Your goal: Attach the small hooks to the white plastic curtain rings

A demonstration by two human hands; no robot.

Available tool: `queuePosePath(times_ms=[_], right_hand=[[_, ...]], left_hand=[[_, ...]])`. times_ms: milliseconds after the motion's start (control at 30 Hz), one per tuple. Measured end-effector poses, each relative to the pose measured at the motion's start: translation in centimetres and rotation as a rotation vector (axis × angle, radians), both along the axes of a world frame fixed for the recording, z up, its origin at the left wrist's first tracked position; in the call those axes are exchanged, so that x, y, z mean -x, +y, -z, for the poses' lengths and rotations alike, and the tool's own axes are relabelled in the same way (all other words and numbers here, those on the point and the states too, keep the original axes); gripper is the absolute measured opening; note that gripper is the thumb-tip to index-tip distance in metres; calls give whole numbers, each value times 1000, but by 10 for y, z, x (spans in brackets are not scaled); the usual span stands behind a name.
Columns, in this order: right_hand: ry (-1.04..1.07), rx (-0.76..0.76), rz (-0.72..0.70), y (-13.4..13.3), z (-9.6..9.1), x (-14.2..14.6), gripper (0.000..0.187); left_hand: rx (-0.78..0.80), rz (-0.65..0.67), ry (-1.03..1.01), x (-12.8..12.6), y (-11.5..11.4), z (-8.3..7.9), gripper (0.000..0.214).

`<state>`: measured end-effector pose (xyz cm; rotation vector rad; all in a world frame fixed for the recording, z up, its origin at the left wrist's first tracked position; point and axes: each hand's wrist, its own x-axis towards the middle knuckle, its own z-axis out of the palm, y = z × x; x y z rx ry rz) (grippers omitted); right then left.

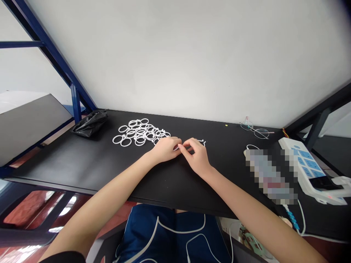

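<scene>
My left hand [168,149] and my right hand [196,156] meet over the black table, fingertips nearly touching. Between them shows a sliver of a white plastic ring [176,148], pinched by both; the fingers hide most of it. Just left of my left hand lies a loose pile of white plastic rings [140,132], each with a small knob-like joint where that part shows. Beyond my right hand, more thin white pieces [204,142] lie partly hidden behind its knuckles.
A crumpled black plastic bag [91,123] sits at the table's [164,186] left end. To the right are eyeglasses [255,130], a blurred phone [270,177] on a charging cable and a white power strip [307,164]. Blue metal bars [52,54] rise at left; a wall stands behind.
</scene>
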<state>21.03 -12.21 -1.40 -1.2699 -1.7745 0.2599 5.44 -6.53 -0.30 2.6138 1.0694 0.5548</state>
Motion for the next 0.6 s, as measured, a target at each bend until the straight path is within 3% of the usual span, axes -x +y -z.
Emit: queuePosePath(times_ms=[133,333,600], right_hand=[[-75,-51,95,3,3,-1,12],[-196,116,192,5,14,-3,21],[-305,235,159,7,20,-5,26]], left_hand=[[-45,-29,53,0,0,1,20],[-82,-50,116,2,4,4,20],[-77,-59,120,3,5,3,14]])
